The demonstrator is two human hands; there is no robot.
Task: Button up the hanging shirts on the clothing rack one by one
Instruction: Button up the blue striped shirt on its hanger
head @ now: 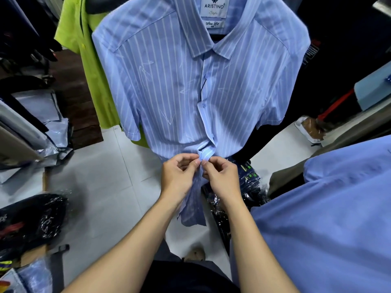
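Here your left hand and right hand both pinch the shirt placket, bunching it to fasten a low button.

a light blue short-sleeved shirt with thin white stripes hangs facing the camera, collar spread at the top and a white "aristino" label showing inside the neck. its front placket is closed down the chest, with small gaps between buttons. low on the front the placket is bunched and lifted; below that the hem hangs loose.
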